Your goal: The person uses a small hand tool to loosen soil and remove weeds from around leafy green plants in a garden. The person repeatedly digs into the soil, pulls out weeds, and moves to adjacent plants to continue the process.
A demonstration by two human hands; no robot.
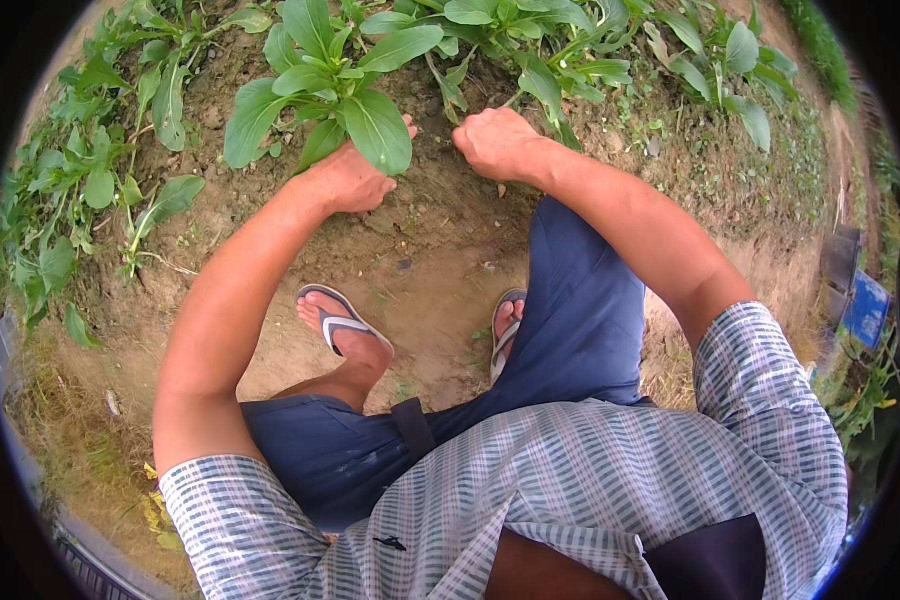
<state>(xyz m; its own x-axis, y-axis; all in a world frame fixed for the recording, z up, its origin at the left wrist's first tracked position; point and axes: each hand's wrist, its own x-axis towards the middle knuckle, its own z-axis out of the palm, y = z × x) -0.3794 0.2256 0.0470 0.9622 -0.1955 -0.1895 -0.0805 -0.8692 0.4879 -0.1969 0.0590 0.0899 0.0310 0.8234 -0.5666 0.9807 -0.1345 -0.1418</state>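
A leafy green plant [330,90] with broad leaves stands in the soil bed at the upper middle. My left hand [356,176] is low beside it, its fingers partly covered by a large leaf; what it holds, if anything, cannot be told. To the right, my right hand [495,142] is curled at the soil, close to the stems of another leafy plant [544,82]. Its fingertips face down and away, so their grip is hidden. Bare brown soil [427,180] lies between the two hands.
More leafy plants [169,97] grow at the left, and another [735,75] at the upper right. My feet in flip-flops [345,322] stand on the dirt path below the bed. A blue object [866,307] lies at the far right, and dry grass [82,420] at the lower left.
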